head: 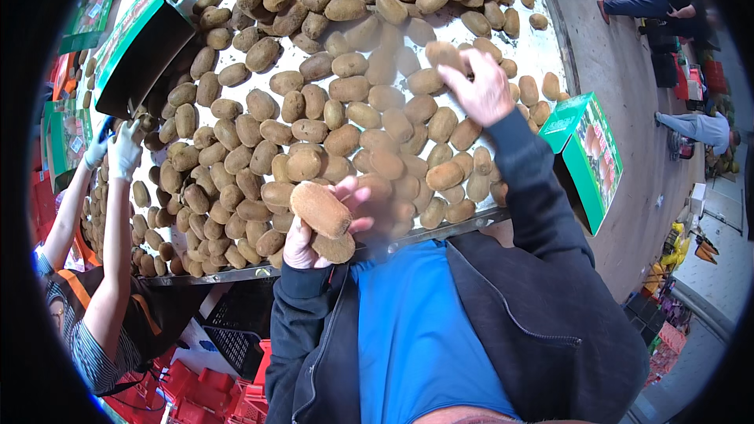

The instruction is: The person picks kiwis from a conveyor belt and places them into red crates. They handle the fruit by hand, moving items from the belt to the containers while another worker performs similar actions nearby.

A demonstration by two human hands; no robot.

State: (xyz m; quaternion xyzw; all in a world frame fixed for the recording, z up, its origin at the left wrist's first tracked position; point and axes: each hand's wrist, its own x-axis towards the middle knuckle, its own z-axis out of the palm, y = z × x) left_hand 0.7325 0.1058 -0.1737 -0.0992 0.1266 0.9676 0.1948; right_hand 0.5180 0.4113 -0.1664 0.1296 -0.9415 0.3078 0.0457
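Note:
Two brown kiwifruits (321,209) rest in my left hand (306,241), one above the other, with the fingers curled up around them near the table's front edge. Farther out over the table, my right hand (480,85) has its thumb and fingers at a kiwifruit (444,56) that looks slightly blurred. Many loose kiwifruits (350,88) cover the white tabletop (545,41), heaped thickest at the far side and to the left. A hazy smear in the view blurs the fruit between my two hands.
A green printed cardboard box (595,153) stands at the table's right edge. At the left, a co-worker's gloved hands (125,153) are beside another green box (132,41). Red plastic crates (200,391) lie below left. Other people (701,129) are across the floor at right.

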